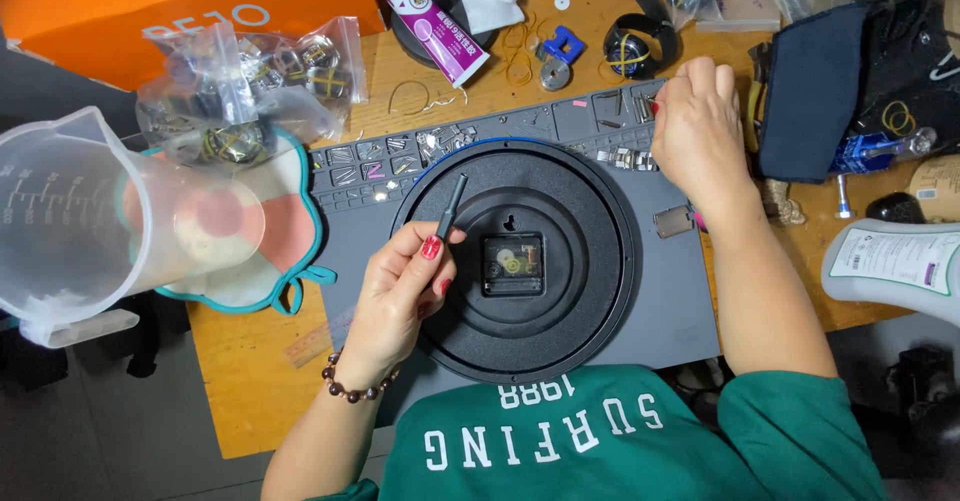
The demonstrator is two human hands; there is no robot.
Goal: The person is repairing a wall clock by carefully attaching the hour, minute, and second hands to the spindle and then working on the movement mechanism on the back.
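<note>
Head view: we pinch a thin black tool in our left hand over the round black clock back. Our right hand has fingers together in the tray's metal parts. Orange box, clear bags, white-purple tube lie behind on the tabletop.

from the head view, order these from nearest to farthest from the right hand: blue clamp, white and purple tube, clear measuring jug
1. blue clamp, just up and left of the right hand, on the wooden table.
2. white and purple tube, further left, near the top edge.
3. clear measuring jug, at the far left side of the view.
</note>
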